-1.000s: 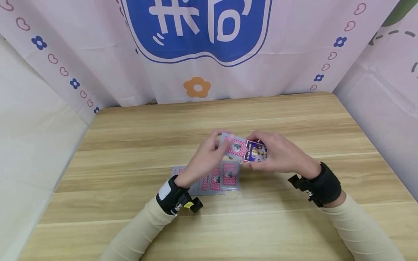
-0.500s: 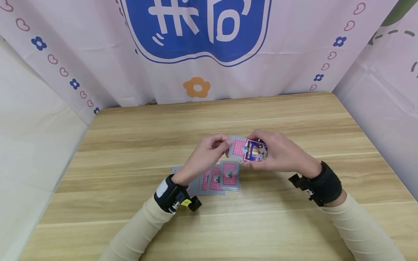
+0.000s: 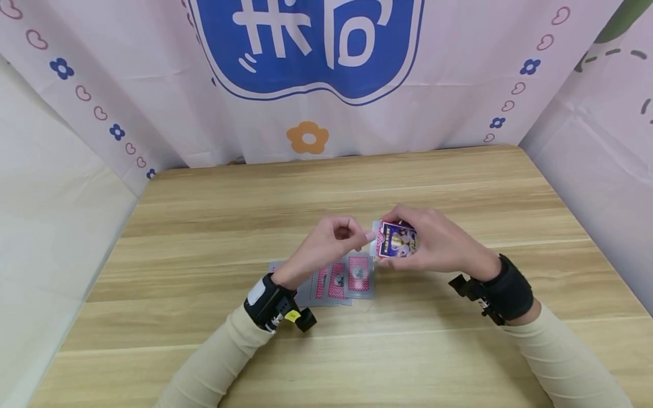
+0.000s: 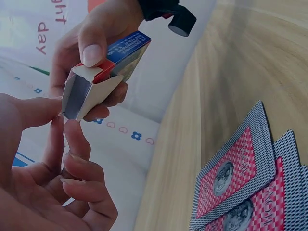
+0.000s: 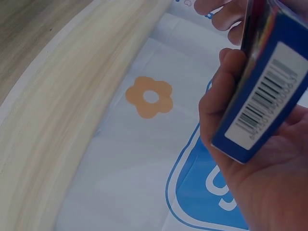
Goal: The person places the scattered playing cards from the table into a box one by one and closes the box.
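My right hand grips a small playing-card box, blue and red with a printed picture and a barcode on one end. Its torn white mouth faces my left hand, with the edges of playing cards showing inside. My left thumb and curled fingertips pinch at the box's mouth, close to the card edges. Below the hands, several playing cards lie face down in an overlapping row on the table, red and grey patterned. My left hand and wrist partly cover that row in the head view.
The wooden table stretches around the hands. A white curtain with a blue emblem and an orange flower hangs behind its far edge. White cloth walls stand at both sides. Each wrist wears a black camera strap.
The cards jutting from the box have slid right, into it, so that only a short end shows. My left hand has followed rightward to the mouth. The right hand stays nearly still.
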### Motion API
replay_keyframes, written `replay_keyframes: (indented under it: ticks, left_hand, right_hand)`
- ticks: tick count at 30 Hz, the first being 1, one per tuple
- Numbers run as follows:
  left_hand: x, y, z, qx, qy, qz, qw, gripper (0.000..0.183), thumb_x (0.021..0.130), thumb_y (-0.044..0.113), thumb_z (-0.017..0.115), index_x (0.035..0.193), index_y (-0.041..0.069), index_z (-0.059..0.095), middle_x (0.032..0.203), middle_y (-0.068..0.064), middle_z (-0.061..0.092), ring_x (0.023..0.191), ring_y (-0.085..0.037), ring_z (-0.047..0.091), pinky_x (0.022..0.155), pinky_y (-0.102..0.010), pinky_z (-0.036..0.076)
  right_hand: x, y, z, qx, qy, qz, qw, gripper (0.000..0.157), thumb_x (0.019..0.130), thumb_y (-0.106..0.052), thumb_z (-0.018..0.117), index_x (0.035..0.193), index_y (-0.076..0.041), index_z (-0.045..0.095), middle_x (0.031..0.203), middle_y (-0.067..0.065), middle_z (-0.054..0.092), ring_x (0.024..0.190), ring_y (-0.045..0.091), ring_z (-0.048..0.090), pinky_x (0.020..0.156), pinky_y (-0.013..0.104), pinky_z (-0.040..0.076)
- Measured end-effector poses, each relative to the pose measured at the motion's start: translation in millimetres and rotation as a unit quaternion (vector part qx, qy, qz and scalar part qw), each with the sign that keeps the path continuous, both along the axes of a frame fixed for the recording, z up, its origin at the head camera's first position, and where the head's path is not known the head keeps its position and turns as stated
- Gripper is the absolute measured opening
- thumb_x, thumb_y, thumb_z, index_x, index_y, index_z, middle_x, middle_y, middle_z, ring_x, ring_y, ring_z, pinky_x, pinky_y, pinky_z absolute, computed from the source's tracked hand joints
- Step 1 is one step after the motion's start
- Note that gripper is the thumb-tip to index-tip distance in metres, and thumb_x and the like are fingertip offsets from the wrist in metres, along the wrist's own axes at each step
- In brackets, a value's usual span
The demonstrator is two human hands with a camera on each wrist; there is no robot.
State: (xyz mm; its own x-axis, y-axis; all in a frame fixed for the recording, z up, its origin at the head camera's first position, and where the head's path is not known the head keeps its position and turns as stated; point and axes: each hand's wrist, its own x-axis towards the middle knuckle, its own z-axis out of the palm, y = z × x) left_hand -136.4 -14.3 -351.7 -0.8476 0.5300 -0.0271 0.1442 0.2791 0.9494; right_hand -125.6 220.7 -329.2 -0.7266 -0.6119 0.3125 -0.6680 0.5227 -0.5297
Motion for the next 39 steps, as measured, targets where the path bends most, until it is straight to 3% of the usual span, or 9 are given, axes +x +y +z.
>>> replay_keyframes:
  ticks: [9, 16, 19, 21, 24, 28, 31, 33, 39]
  left_hand:
    - [4.9, 5, -3.4, -0.029, -0.025, 0.007, 0.9992, 0.037, 0.085, 0.049, 0.064, 0.081, 0.013, 0.061, 0.084, -0.005, 0.061, 0.082, -0.029, 0.053, 0.064, -0.036, 0.038]
    - [4.2, 5, -2.2, -0.02, -0.031, -0.001, 0.9993, 0.037, 0.091, 0.048, 0.057, 0.095, 0.012, 0.059, 0.086, -0.013, 0.063, 0.069, -0.023, 0.048, 0.06, -0.034, 0.035]
    - [0.9, 4, -2.7, -0.02, -0.013, -0.003, 0.9997, 0.029, 0.095, 0.044, 0.052, 0.104, 0.016, 0.056, 0.088, -0.016, 0.064, 0.063, -0.021, 0.046, 0.057, -0.032, 0.037]
    - [-1.0, 3, -5.0, -0.061, 0.021, -0.008, 0.9979, 0.026, 0.097, 0.038, 0.052, 0.108, 0.016, 0.057, 0.087, -0.014, 0.064, 0.062, -0.019, 0.048, 0.054, -0.031, 0.04]
    - [-2.3, 3, -10.3, -0.172, 0.091, -0.036, 0.9802, 0.027, 0.093, 0.029, 0.061, 0.112, 0.01, 0.06, 0.093, -0.01, 0.063, 0.075, -0.018, 0.056, 0.058, -0.031, 0.048]
    - [-0.3, 4, -19.8, -0.316, 0.161, -0.069, 0.9326, 0.048, 0.082, 0.038, 0.071, 0.118, 0.008, 0.058, 0.102, -0.01, 0.059, 0.092, -0.023, 0.048, 0.072, -0.036, 0.046]
    - [1.5, 5, -26.7, -0.369, 0.186, -0.066, 0.9081, 0.061, 0.074, 0.048, 0.076, 0.12, 0.012, 0.058, 0.102, -0.008, 0.057, 0.093, -0.025, 0.041, 0.075, -0.038, 0.041]
    - [2.3, 6, -29.9, -0.378, 0.193, -0.06, 0.9035, 0.066, 0.07, 0.051, 0.078, 0.119, 0.012, 0.058, 0.1, -0.008, 0.056, 0.091, -0.024, 0.04, 0.073, -0.037, 0.04]
    - [2.6, 6, -33.0, -0.369, 0.18, -0.03, 0.9114, 0.064, 0.064, 0.048, 0.082, 0.109, 0.01, 0.058, 0.094, -0.007, 0.05, 0.085, -0.024, 0.04, 0.062, -0.034, 0.043]
  right_hand:
    - [3.0, -5, -2.1, -0.01, 0.0, 0.013, 1.0, 0.056, 0.067, -0.044, 0.08, 0.109, -0.016, 0.057, 0.091, -0.007, 0.062, 0.07, 0.005, 0.056, 0.054, 0.024, 0.053]
    - [3.2, -3, -3.1, -0.011, -0.005, 0.003, 1.0, 0.058, 0.067, -0.042, 0.081, 0.111, -0.015, 0.055, 0.094, -0.005, 0.062, 0.073, 0.006, 0.057, 0.057, 0.026, 0.054]
    - [2.5, -2, -2.4, -0.014, -0.001, -0.006, 1.0, 0.059, 0.068, -0.043, 0.08, 0.112, -0.015, 0.055, 0.095, -0.004, 0.062, 0.074, 0.007, 0.056, 0.058, 0.027, 0.054]
    - [2.1, -1, -1.7, -0.015, 0.003, -0.01, 1.0, 0.059, 0.068, -0.044, 0.08, 0.113, -0.015, 0.055, 0.096, -0.004, 0.061, 0.075, 0.007, 0.056, 0.059, 0.028, 0.053]
    - [1.4, -1, -1.8, -0.009, 0.007, -0.012, 1.0, 0.058, 0.069, -0.043, 0.08, 0.113, -0.015, 0.055, 0.097, -0.005, 0.061, 0.077, 0.006, 0.056, 0.061, 0.028, 0.053]
    - [1.2, -2, -2.4, -0.003, 0.003, -0.011, 1.0, 0.058, 0.068, -0.037, 0.081, 0.114, -0.015, 0.054, 0.097, -0.005, 0.061, 0.077, 0.006, 0.056, 0.061, 0.028, 0.054]
    - [1.8, -3, -2.3, 0.0, -0.001, -0.013, 1.0, 0.058, 0.068, -0.037, 0.082, 0.114, -0.015, 0.054, 0.096, -0.005, 0.061, 0.076, 0.007, 0.056, 0.061, 0.028, 0.053]
    - [1.9, -2, -2.5, 0.005, -0.001, -0.015, 1.0, 0.058, 0.069, -0.039, 0.081, 0.115, -0.016, 0.053, 0.096, -0.005, 0.061, 0.076, 0.007, 0.056, 0.062, 0.028, 0.053]
    - [1.6, -4, -3.5, 0.014, -0.009, -0.012, 1.0, 0.06, 0.069, -0.042, 0.08, 0.115, -0.015, 0.053, 0.097, -0.003, 0.061, 0.076, 0.007, 0.056, 0.061, 0.028, 0.053]
